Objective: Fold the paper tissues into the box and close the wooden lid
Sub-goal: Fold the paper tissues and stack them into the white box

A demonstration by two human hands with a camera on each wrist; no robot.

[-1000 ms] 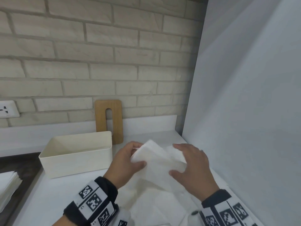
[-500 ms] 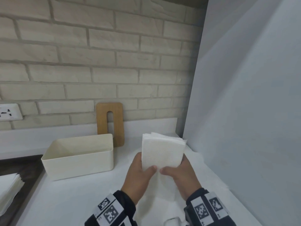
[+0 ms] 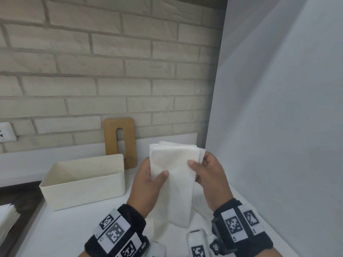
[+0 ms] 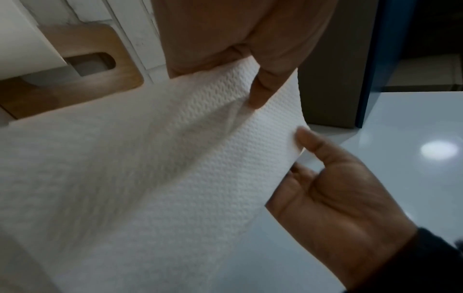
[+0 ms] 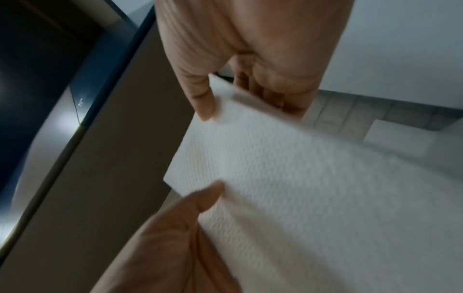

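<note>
I hold a folded wad of white paper tissues upright above the counter, right of the box. My left hand grips its left edge, thumb on the front. My right hand pinches the upper right corner. The left wrist view shows the embossed tissues under my left thumb, with the right hand at their edge. In the right wrist view my right thumb pinches the tissues at a corner. The cream box stands open. The wooden lid with its slot leans on the brick wall behind it.
A grey panel walls off the right side close to my right hand. Another stack of tissues lies at the far left over the dark counter part. A loose white sheet lies on the white counter under my hands. A wall socket sits at left.
Both hands gathered the tissues off the counter into an upright folded wad and raised it. My right hand has slid up to the wad's top right corner.
</note>
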